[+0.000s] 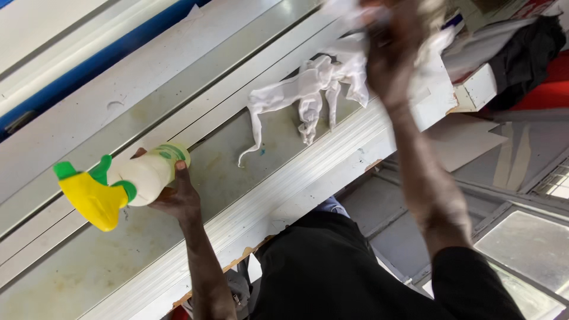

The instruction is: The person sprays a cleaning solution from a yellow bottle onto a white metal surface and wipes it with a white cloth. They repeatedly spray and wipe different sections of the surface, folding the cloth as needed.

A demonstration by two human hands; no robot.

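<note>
Your left hand point(175, 198) is wrapped around the body of a white spray bottle point(148, 175) with a yellow and green trigger head point(92, 195). The grip is clenched on the bottle's barrel, thumb up over its side, not on the trigger. The nozzle points away to your left, along the grimy grey panel point(231, 172) rather than at it.

Your right hand point(391, 50) is raised to the far end of the same panel with its grip closed on a bunched white cloth point(314, 89). The wad sits under the palm, pressed to the surface, while loose torn strips trail down over the panel and hang free. That hold keeps the thick part of the rag against the surface.

The panel sits framed between white ribbed rails point(308, 172), one on each side, and shows smears and a few small greenish marks near the dangling strips. A dark garment point(524, 56) lies heaped at the far right.
</note>
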